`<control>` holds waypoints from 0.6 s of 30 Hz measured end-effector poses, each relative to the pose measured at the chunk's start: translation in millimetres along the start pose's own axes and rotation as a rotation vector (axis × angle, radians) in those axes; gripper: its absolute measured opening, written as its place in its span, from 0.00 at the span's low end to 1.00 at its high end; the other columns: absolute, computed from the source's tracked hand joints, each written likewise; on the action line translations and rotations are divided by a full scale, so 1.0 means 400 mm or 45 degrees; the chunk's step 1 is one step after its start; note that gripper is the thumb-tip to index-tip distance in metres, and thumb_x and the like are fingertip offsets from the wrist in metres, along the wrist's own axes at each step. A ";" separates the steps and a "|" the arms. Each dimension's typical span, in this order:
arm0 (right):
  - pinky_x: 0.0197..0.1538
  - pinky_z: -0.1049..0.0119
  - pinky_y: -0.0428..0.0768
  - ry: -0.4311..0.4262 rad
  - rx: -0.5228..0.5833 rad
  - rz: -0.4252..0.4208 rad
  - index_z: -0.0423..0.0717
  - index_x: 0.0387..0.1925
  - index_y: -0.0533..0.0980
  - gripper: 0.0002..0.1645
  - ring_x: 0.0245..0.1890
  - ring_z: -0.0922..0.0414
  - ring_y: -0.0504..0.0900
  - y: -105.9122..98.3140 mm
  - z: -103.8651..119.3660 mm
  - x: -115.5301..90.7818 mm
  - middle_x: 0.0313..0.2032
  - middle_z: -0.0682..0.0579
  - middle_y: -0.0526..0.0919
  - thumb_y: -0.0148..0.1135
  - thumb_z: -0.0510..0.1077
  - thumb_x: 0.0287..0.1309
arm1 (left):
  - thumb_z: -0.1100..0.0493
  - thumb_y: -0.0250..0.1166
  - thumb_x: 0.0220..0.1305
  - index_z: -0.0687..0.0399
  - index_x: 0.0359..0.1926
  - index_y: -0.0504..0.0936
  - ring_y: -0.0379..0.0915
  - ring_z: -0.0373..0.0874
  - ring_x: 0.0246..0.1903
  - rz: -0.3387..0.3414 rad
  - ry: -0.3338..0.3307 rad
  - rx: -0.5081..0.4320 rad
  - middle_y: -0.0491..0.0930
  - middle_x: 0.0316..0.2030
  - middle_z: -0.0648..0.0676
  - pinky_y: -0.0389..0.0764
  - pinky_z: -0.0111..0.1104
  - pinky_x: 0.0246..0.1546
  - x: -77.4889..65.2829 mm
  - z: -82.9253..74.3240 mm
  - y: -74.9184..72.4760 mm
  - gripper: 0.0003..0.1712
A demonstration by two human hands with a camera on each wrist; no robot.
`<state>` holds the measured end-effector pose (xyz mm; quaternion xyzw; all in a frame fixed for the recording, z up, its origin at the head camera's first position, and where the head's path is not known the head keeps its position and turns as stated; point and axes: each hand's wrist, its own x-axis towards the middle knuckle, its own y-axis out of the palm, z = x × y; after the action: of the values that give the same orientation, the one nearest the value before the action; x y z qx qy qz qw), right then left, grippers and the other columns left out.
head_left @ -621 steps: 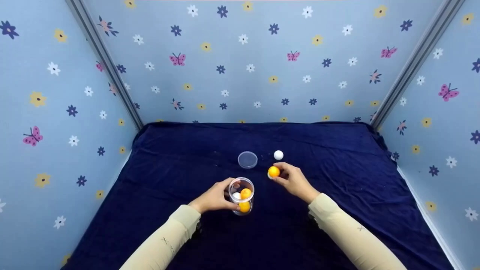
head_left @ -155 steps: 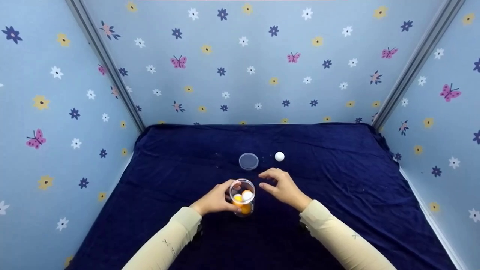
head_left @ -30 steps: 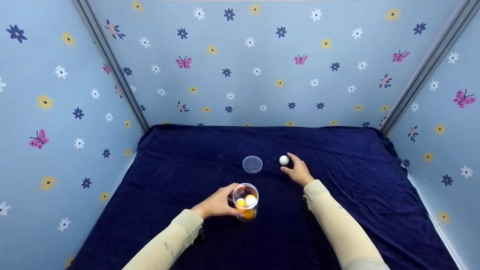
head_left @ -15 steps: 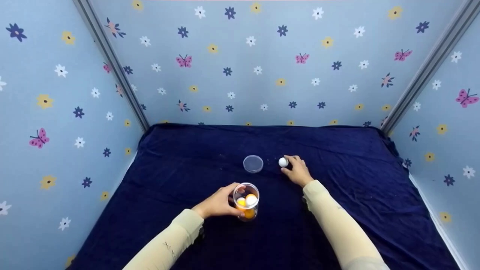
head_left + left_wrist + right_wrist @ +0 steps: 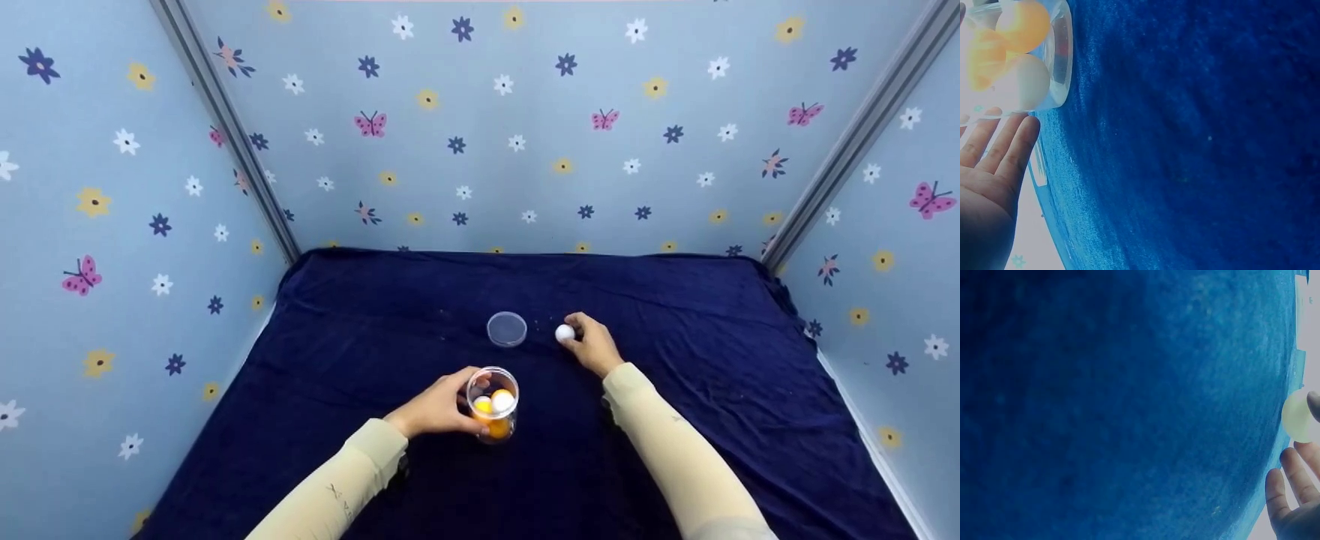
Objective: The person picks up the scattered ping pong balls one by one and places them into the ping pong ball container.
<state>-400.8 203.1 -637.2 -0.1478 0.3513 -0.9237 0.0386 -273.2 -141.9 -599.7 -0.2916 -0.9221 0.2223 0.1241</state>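
A clear plastic jar (image 5: 513,429) stands upright on the dark blue cloth, and my left hand (image 5: 439,405) grips it round its left side. Inside the jar several orange and white ping-pong balls are heaped; the left wrist view shows an orange ball (image 5: 1023,27) and a white ball (image 5: 1030,84) through the wall. My right hand (image 5: 596,346) pinches another white ping-pong ball (image 5: 565,333) between thumb and fingertips, to the right of the jar and farther back. In the right wrist view this ball (image 5: 1296,417) shows at the right edge, beside the thumb.
A round clear lid (image 5: 507,329) lies on the blue cloth (image 5: 375,315) behind the jar, left of the right hand. Flower-patterned walls (image 5: 480,135) enclose the table at the back and both sides.
Over the last second my right hand has closed on the white ball and drawn it slightly nearer. Earlier, orange and white balls were added to the jar. My left hand has kept its hold.
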 end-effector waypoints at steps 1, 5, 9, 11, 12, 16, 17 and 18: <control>0.59 0.41 0.82 0.011 0.011 0.018 0.33 0.57 0.81 0.21 0.51 0.38 0.86 -0.010 0.026 -0.009 0.54 0.33 0.87 0.75 0.35 0.64 | 0.56 0.89 0.50 0.62 0.71 0.75 0.82 0.59 0.64 -0.002 0.000 -0.002 0.83 0.64 0.65 0.88 0.34 0.58 0.000 0.001 0.000 0.49; 0.62 0.41 0.83 0.028 -0.001 0.049 0.30 0.60 0.81 0.23 0.54 0.38 0.86 -0.022 0.070 -0.020 0.55 0.33 0.86 0.73 0.33 0.66 | 0.56 0.89 0.50 0.63 0.70 0.75 0.83 0.60 0.63 -0.001 0.002 0.002 0.83 0.64 0.66 0.88 0.33 0.58 0.000 0.004 -0.001 0.49; 0.63 0.41 0.84 -0.011 0.031 0.053 0.28 0.60 0.80 0.23 0.54 0.37 0.87 -0.027 0.094 -0.024 0.55 0.33 0.86 0.73 0.32 0.66 | 0.56 0.89 0.50 0.64 0.69 0.76 0.84 0.61 0.61 -0.002 0.009 0.007 0.84 0.62 0.66 0.89 0.37 0.57 0.000 0.008 0.000 0.48; 0.63 0.40 0.84 -0.039 0.054 0.046 0.27 0.59 0.80 0.22 0.54 0.37 0.87 -0.030 0.104 -0.026 0.54 0.32 0.86 0.73 0.31 0.65 | 0.56 0.89 0.50 0.63 0.69 0.76 0.84 0.60 0.61 -0.005 0.009 0.003 0.84 0.62 0.66 0.89 0.40 0.58 0.000 0.008 0.001 0.48; 0.64 0.40 0.84 -0.040 0.059 0.048 0.28 0.59 0.81 0.22 0.55 0.37 0.87 -0.031 0.109 -0.027 0.54 0.33 0.86 0.73 0.31 0.65 | 0.56 0.88 0.51 0.63 0.69 0.76 0.84 0.60 0.61 -0.005 0.011 0.002 0.84 0.63 0.66 0.89 0.40 0.58 0.001 0.008 0.001 0.48; 0.65 0.38 0.83 -0.058 0.061 0.053 0.28 0.59 0.81 0.22 0.56 0.36 0.86 -0.040 0.128 -0.033 0.55 0.32 0.86 0.73 0.31 0.66 | 0.55 0.88 0.51 0.63 0.70 0.75 0.83 0.59 0.62 -0.007 0.007 0.009 0.83 0.63 0.65 0.89 0.36 0.58 0.001 0.006 0.003 0.48; 0.65 0.38 0.83 -0.056 0.064 0.057 0.29 0.60 0.81 0.22 0.56 0.36 0.86 -0.042 0.132 -0.036 0.55 0.32 0.85 0.73 0.32 0.67 | 0.55 0.88 0.51 0.63 0.70 0.75 0.84 0.58 0.62 -0.007 0.004 0.013 0.83 0.63 0.65 0.88 0.34 0.57 0.002 0.006 0.003 0.48; 0.65 0.38 0.83 -0.055 0.067 0.058 0.29 0.60 0.81 0.22 0.56 0.36 0.86 -0.044 0.135 -0.038 0.56 0.32 0.85 0.73 0.32 0.67 | 0.55 0.88 0.51 0.62 0.70 0.75 0.84 0.58 0.62 -0.007 0.004 0.015 0.84 0.63 0.65 0.88 0.33 0.57 0.002 0.005 0.003 0.48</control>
<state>-369.6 184.3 -591.0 -0.1588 0.3293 -0.9281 0.0710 -273.8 -141.3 -602.0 -0.2886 -0.9213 0.2270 0.1278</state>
